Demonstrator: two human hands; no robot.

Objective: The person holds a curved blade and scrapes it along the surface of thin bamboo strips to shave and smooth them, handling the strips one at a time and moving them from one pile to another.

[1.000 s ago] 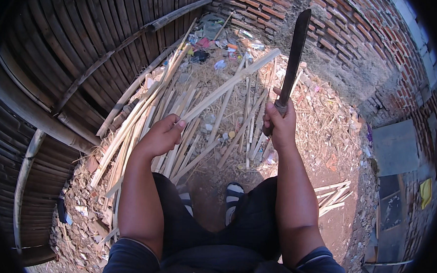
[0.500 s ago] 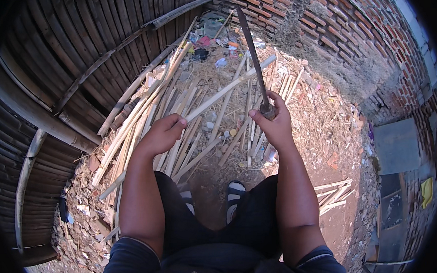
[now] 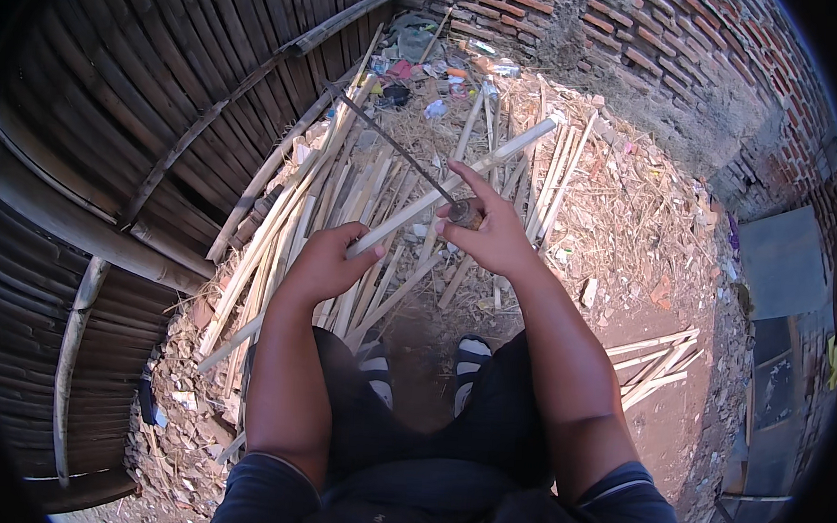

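Note:
My left hand (image 3: pixel 327 264) is closed around a long, pale bamboo strip (image 3: pixel 500 154), which slants up to the right and away from me. In my right hand (image 3: pixel 492 235) is a machete, gripped by its handle (image 3: pixel 459 212) with the index finger stretched out along the strip. The dark, narrow blade (image 3: pixel 392 140) points far left and crosses above other strips on the ground. My right fingers are close to the held strip; whether they touch it I cannot tell. Part of the machete's handle is hidden in the palm.
Many loose bamboo strips (image 3: pixel 277 245) lie ahead and to the left. A small pile of strips (image 3: pixel 657 364) is at right. A dark slatted wall (image 3: pixel 191 79) stands left, a brick wall (image 3: pixel 657 47) at the back. Rubbish (image 3: pixel 416 44) lies in the far corner.
The machete has swung from pointing nearly straight away to pointing far left. My right hand has moved left toward the strip, and the index finger has straightened. My left hand still holds the strip.

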